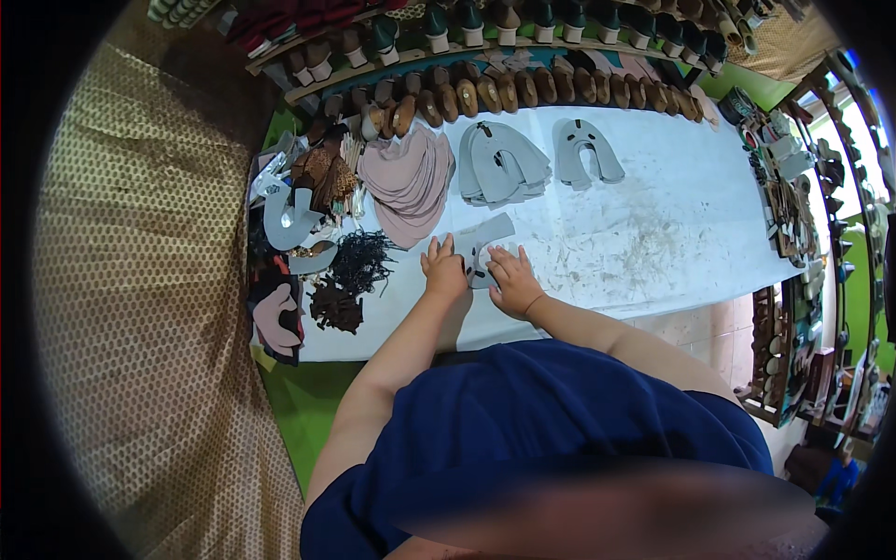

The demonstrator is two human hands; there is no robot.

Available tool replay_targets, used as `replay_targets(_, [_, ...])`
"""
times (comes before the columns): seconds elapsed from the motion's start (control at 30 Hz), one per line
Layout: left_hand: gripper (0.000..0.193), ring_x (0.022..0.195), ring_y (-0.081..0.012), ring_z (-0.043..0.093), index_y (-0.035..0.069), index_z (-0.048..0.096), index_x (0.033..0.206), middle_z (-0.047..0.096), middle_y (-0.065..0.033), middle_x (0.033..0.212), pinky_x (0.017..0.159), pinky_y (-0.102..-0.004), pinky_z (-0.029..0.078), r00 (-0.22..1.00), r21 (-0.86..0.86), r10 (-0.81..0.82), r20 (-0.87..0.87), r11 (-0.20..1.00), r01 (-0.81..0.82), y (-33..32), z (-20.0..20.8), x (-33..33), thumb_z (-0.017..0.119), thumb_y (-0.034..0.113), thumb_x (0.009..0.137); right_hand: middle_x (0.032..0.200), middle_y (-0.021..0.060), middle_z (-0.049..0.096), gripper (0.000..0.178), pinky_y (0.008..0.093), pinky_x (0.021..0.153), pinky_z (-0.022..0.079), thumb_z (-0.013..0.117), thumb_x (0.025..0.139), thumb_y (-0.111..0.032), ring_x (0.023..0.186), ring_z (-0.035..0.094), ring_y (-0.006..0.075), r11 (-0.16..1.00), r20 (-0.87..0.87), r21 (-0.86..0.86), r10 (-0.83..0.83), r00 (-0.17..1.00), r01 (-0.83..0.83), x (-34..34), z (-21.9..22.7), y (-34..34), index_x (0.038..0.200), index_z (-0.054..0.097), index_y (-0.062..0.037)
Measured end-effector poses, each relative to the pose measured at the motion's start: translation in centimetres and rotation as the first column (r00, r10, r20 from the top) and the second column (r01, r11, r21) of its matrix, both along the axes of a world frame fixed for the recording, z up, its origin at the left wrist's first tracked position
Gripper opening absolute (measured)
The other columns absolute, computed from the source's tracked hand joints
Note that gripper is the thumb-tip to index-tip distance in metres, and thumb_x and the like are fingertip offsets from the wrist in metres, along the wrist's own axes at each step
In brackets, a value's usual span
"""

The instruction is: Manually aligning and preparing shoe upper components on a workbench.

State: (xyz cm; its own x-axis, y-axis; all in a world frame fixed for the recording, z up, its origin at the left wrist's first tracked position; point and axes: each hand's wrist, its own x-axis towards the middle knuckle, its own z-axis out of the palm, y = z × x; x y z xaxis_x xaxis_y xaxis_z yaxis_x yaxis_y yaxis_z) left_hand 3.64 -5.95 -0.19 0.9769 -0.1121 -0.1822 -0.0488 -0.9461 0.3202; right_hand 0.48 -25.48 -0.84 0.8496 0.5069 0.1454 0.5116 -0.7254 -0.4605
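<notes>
A grey U-shaped shoe-upper piece (496, 227) with small black marks or slots lies on the white-covered table in front of me. My left hand (445, 270) rests at its left edge, fingers apart, the thumb side touching the piece. Flat on its right part lies my right hand (513, 279), with fingers spread and some of the piece hidden beneath. Beyond them are a fanned stack of grey U-shaped pieces (481, 168) and a smaller grey stack (571, 159). Left of these sits a pile of pinkish rounded pieces (403, 182).
Black strips (362, 261) and dark brown strips (336, 308) are heaped at the left. Wooden shoe lasts (509, 91) line the table's far edge, below a shelf of heeled shoes (469, 28). Tools (789, 215) crowd the right edge. A patterned curtain (149, 280) hangs left.
</notes>
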Motion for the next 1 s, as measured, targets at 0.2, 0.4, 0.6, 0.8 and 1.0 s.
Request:
replay_targets(0.2, [0.014,0.145,-0.0424,0.023,0.009,0.074,0.091,0.036,-0.0147,0.156,0.113,-0.0656,0.016,1.0,0.046,0.0,-0.01,0.999,0.0,0.6,-0.3,0.2,0.066,0.012,0.079,0.151,0.0144,0.037,0.047,0.0628,0.116,0.016,0.063,0.085,-0.023,0.143,0.032,0.0315,1.0,-0.01,-0.004,0.012,1.0,-0.012,0.1,0.0,0.1,0.128,0.051,-0.0064])
replay_targets(0.4, [0.056,0.147,-0.0408,0.02,0.007,0.045,0.143,0.027,-0.0154,0.16,0.116,-0.0606,0.014,0.888,-0.146,0.103,0.449,0.988,-0.04,1.1,0.0,-1.6,0.058,0.023,0.091,0.151,0.0151,0.037,0.05,0.0623,0.117,0.014,0.06,0.09,-0.027,0.143,0.032,0.0319,0.999,-0.029,0.028,-0.02,0.999,0.021,0.1,-0.6,-0.3,0.134,0.049,-0.0055])
replay_targets(0.6, [0.087,0.152,-0.0322,0.01,0.012,0.023,0.156,0.01,-0.0135,0.165,0.118,-0.0604,0.007,0.947,0.052,-0.314,-0.064,0.947,0.317,-0.6,0.5,-5.0,0.059,0.052,0.088,0.15,0.0156,0.038,0.054,0.0617,0.117,0.013,0.059,0.091,-0.032,0.143,0.032,0.0322,0.999,-0.058,0.039,-0.016,0.998,0.018,0.1,-0.3,-0.2,0.136,0.048,-0.0045])
replay_targets(0.8, [0.085,0.152,-0.0355,0.007,0.022,0.024,0.156,0.006,-0.0155,0.165,0.115,-0.0658,0.003,0.886,0.069,-0.429,-0.175,0.892,0.446,1.5,2.1,-3.6,0.058,0.058,0.087,0.15,0.0153,0.038,0.055,0.0619,0.117,0.013,0.06,0.091,-0.032,0.143,0.031,0.0316,1.0,-0.076,-0.005,-0.018,0.997,0.018,0.2,0.2,-0.1,0.137,0.047,-0.0044])
replay_targets(1.0, [0.088,0.152,-0.0378,0.002,0.02,0.021,0.157,0.005,-0.0163,0.165,0.115,-0.0653,0.002,0.987,0.184,-0.138,-0.077,0.971,0.15,7.9,1.0,-8.5,0.056,0.06,0.088,0.152,0.0086,0.041,0.055,0.0624,0.118,0.007,0.052,0.095,-0.035,0.146,0.027,0.0275,0.974,-0.094,-0.158,0.148,0.984,-0.162,0.1,0.9,0.4,0.142,0.047,-0.0077])
